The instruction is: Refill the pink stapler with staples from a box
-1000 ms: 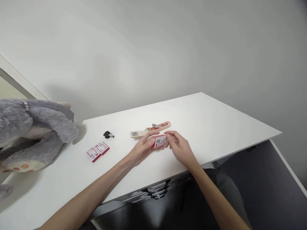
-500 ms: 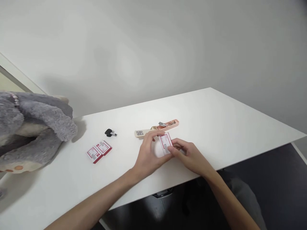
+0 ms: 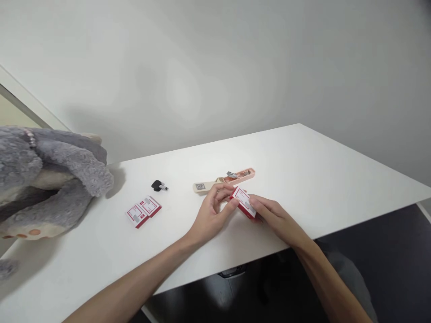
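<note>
Box (image 3: 244, 202) rotated, long axis now down-right

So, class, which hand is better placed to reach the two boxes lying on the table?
Probably the left hand: the two boxes lie on its side; the right hand, also on the held box, is farther away.

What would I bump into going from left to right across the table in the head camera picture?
Grey plush toy → two flat red-and-white boxes → small black key-like piece → left hand → small red-and-white box held by both hands → right hand.
</note>
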{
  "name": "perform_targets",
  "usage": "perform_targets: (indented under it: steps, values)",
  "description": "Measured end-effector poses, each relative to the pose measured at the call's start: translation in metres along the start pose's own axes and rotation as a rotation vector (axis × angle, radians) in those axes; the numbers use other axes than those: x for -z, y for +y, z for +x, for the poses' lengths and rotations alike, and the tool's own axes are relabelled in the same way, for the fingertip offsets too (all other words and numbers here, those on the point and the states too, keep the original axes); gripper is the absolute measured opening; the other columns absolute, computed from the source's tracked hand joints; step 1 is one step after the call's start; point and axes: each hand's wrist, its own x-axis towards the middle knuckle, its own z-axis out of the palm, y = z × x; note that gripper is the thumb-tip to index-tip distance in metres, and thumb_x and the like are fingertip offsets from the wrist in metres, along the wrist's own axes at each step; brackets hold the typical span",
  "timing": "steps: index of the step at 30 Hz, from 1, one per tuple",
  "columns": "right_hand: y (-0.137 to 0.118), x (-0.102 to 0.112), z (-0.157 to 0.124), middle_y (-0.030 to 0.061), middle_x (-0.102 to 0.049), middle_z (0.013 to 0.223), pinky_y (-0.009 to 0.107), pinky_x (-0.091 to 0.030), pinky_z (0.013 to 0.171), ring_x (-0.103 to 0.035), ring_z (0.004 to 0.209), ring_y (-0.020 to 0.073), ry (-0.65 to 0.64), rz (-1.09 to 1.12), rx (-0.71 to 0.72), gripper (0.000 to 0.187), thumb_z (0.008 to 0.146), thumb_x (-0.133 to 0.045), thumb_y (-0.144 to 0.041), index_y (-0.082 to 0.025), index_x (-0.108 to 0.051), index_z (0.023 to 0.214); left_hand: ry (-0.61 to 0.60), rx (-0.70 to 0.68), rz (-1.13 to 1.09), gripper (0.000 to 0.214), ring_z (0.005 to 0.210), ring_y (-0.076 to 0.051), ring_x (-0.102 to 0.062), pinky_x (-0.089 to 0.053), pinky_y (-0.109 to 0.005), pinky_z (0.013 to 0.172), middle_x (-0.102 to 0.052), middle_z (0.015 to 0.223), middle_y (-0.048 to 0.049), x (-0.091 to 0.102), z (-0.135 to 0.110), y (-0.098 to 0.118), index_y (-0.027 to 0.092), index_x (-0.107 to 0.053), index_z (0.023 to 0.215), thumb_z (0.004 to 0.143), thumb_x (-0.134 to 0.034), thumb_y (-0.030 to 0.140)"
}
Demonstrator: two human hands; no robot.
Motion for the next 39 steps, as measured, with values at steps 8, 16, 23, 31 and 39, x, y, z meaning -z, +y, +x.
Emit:
perform_targets:
  steps: [8,16,23,31,39]
  values:
    - [0.003,-0.006,0.006,-0.0001,-0.064,0.072,0.035,-0.053,0.079,-0.063,0.075,0.0216,0.244,0.06,-0.052,0.047,0.102,-0.052,-0.065,-0.022,-0.066,0.115,0.148,-0.086,-0.006,0.045,0.124,-0.023,-0.067,-0.051,-0.044,0.113,-0.067,0.133,-0.0106,-0.003,0.0,-0.005,0.024,-0.056,0.122,0.09,-0.084,0.037]
    - [0.013,-0.004,0.008,0.0026,-0.069,0.081,0.035,-0.055,0.076,-0.066,0.077,0.0206,0.264,0.176,-0.03,0.05,0.091,-0.073,-0.064,-0.021,-0.067,0.114,0.195,-0.207,0.185,0.047,0.121,-0.024,-0.068,-0.056,-0.045,0.111,-0.067,0.128,-0.0071,-0.007,-0.007,-0.006,0.025,-0.059,0.122,0.086,-0.088,0.033]
    - [0.012,-0.003,0.007,0.0015,-0.069,0.074,0.035,-0.055,0.075,-0.066,0.073,0.0203,0.266,0.221,-0.041,0.047,0.089,-0.077,-0.061,-0.02,-0.069,0.11,0.19,-0.226,0.188,0.047,0.12,-0.023,-0.07,-0.058,-0.044,0.11,-0.067,0.129,-0.007,-0.006,-0.006,-0.007,0.025,-0.06,0.123,0.087,-0.088,0.033]
    - [0.012,-0.002,0.007,0.0,-0.07,0.07,0.034,-0.054,0.074,-0.065,0.069,0.0192,0.256,0.243,-0.05,0.046,0.09,-0.077,-0.058,-0.02,-0.068,0.113,0.137,-0.174,0.233,0.049,0.124,-0.025,-0.071,-0.056,-0.046,0.113,-0.07,0.138,-0.011,-0.007,-0.006,-0.001,0.024,-0.062,0.133,0.09,-0.084,0.034]
    - [0.009,0.002,0.001,-0.0109,-0.047,0.042,0.028,-0.037,0.057,-0.039,0.043,0.011,0.284,0.251,-0.131,0.039,0.097,-0.069,-0.055,-0.021,-0.068,0.116,0.115,-0.136,0.265,0.042,0.12,-0.026,-0.072,-0.056,-0.045,0.111,-0.076,0.127,-0.0108,-0.007,-0.006,0.001,0.02,-0.067,0.124,0.088,-0.085,0.033]
